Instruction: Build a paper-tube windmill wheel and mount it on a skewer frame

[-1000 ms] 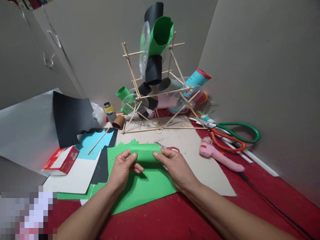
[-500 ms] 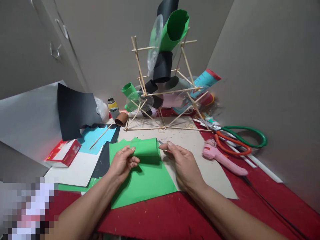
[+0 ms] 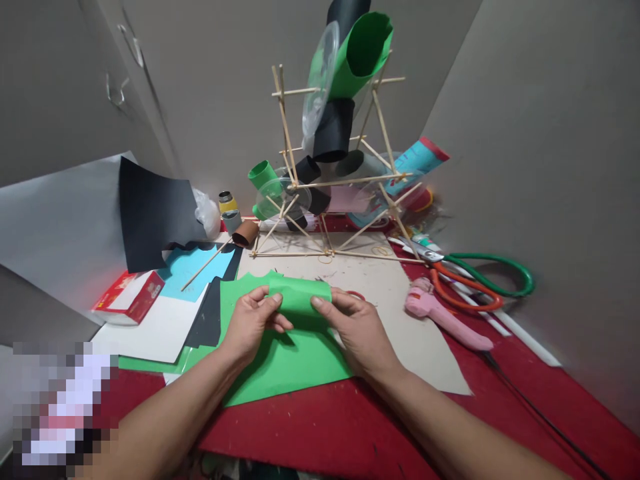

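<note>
A sheet of green paper [image 3: 295, 360] lies on the red table in front of me, its far edge rolled over into a curl [image 3: 300, 297]. My left hand [image 3: 250, 323] pinches the left end of that curl with thumb and fingers. My right hand [image 3: 357, 330] grips the right end, thumb on top. Both hands are closed on the paper. Just beyond my right hand a red scissor handle [image 3: 356, 294] peeks out.
Behind stands a frame of wooden sticks [image 3: 330, 180] with green and black paper tubes and clear discs. At the right lie a pink glue gun [image 3: 443, 313] and large green and orange scissors [image 3: 475, 277]. On the left are black, blue and white sheets and a red box [image 3: 129, 297]. Grey walls close in.
My right hand had come off the roll half a second ago and has returned to grip its right end. The view has shifted slightly.
</note>
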Tool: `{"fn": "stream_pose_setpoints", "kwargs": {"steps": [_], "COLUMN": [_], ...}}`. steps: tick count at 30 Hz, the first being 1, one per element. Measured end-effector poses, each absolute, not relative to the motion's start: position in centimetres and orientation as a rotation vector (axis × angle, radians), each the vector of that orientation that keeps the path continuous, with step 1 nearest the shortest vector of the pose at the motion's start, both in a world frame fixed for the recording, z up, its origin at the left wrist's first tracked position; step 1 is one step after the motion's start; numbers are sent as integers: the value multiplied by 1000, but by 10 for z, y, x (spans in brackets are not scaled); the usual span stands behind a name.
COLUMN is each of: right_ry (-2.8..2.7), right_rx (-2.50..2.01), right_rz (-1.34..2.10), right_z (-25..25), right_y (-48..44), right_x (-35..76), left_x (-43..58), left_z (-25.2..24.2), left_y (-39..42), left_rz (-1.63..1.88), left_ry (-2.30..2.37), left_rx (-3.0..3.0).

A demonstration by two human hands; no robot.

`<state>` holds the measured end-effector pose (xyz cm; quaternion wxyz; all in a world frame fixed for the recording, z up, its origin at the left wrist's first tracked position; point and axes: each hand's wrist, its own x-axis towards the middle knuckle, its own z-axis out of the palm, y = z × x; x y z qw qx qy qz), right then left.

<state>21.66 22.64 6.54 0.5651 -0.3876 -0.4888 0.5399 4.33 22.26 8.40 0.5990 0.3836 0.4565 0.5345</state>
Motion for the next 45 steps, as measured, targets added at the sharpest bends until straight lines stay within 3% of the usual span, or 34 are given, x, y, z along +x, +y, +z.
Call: {"fn": "stream_pose_setpoints", "kwargs": {"steps": [11,31,45], "right_ry": [-876,-674,-716], "right_rx": [-828,-878,-903], "right_rz": [1553,1636,1579], "right_z": [66,83,68], "right_y": [224,229,218], "right_x": [214,220,213], "left_x": [42,40,53], "left_z": [83,90,71], "left_y": [224,219,210], "left_rz": [1236,1503,1266], "left_ry": [1027,1088,1062], "left_rx": [908,1068,974]}}
